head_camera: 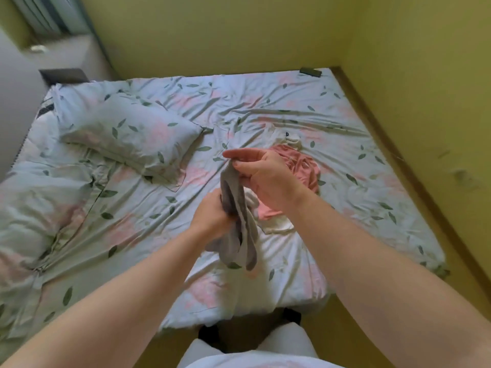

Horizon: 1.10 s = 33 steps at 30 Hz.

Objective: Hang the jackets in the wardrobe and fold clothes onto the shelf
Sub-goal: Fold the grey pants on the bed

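Grey socks (232, 187) hang over the bed (265, 107): my right hand (265, 176) pinches their top end and my left hand (210, 216) grips the middle. I judge the folding has hardly begun; a pink garment (303, 166) and a white garment (277, 224) lie unfolded on the sheet.

Bare sheet (225, 107) lies open between the pillow (127, 131) and the pink garment (305, 168), wall (212, 35) beyond.

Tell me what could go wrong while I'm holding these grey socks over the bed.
The grey socks are pinched at the top by the right hand and gripped midway by the left hand; their lower ends dangle loose, so one might slip free. The pink garment lies crumpled nearby, so a dropped sock could get buried in it.
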### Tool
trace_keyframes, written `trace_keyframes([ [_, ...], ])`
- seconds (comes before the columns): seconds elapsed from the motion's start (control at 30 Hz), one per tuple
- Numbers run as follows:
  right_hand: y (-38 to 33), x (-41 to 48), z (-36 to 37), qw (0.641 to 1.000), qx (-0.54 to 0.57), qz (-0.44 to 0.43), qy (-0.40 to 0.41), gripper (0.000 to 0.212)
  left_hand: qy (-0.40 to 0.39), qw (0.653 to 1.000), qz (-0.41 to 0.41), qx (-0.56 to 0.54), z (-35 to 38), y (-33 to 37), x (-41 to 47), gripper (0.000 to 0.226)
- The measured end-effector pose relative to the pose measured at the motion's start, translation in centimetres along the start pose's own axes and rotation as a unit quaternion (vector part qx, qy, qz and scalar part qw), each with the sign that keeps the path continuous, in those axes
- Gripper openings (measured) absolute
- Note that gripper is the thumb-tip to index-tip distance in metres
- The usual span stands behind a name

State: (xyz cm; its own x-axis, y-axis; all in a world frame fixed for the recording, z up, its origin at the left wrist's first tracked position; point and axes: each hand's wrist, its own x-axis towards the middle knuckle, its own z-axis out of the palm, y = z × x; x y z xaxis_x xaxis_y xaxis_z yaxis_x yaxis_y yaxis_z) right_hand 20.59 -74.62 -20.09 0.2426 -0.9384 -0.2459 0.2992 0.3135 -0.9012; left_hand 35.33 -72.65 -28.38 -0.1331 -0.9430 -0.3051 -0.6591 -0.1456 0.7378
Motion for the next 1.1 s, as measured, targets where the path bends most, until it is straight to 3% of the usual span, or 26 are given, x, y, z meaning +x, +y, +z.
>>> trace_keyframes([
  [0.13,-1.0,-0.3,3.1,0.998,-0.010,-0.051,0.042,0.032,-0.042,0.989,-0.092,0.112,-3.3,-5.5,-0.8,0.008],
  [0.33,0.7,-1.1,4.9,0.979,-0.072,-0.093,0.166,0.030,-0.040,0.988,-0.077,0.124,-8.1,-6.3,-3.1,0.028],
  [0.43,2.3,-1.4,5.3,0.966,-0.222,-0.018,0.131,0.066,0.008,0.994,-0.033,0.105,-10.3,-4.6,-3.8,0.027],
  [0.57,4.0,-3.3,8.1,0.841,-0.529,0.109,0.036,0.101,0.102,0.993,-0.023,-0.044,-13.3,-0.7,-5.2,0.025],
  [0.63,4.7,-4.8,9.9,0.762,-0.602,0.222,-0.089,0.105,0.129,0.983,-0.054,-0.119,-14.8,0.6,-5.8,0.024],
  [0.67,5.3,-5.4,10.6,0.740,-0.594,0.278,-0.149,0.105,0.132,0.975,-0.063,-0.165,-15.5,1.2,-6.2,0.024],
  [0.7,6.1,-6.0,11.1,0.749,-0.555,0.311,-0.183,0.103,0.130,0.965,-0.069,-0.217,-16.1,1.5,-6.3,0.024],
  [0.77,7.7,-6.8,12.2,0.809,-0.466,0.309,-0.182,0.099,0.122,0.936,-0.087,-0.318,-17.1,2.4,-6.9,0.024],
  [0.83,9.4,-6.6,13.1,0.872,-0.391,0.262,-0.133,0.083,0.097,0.892,-0.091,-0.432,-17.8,3.1,-7.6,0.027],
  [0.9,10.2,-5.7,14.0,0.927,-0.305,0.213,-0.039,0.049,0.053,0.842,-0.078,-0.531,-18.3,3.3,-8.4,0.028],
  [1.0,8.9,-4.0,14.7,0.970,-0.184,0.149,0.062,0.022,0.018,0.874,-0.022,-0.485,-18.8,1.9,-8.7,0.013],
  [1.1,5.8,-3.3,15.0,0.986,-0.096,0.105,0.083,0.021,0.055,0.933,-0.011,-0.355,-19.1,-1.5,-8.6,0.039],
])
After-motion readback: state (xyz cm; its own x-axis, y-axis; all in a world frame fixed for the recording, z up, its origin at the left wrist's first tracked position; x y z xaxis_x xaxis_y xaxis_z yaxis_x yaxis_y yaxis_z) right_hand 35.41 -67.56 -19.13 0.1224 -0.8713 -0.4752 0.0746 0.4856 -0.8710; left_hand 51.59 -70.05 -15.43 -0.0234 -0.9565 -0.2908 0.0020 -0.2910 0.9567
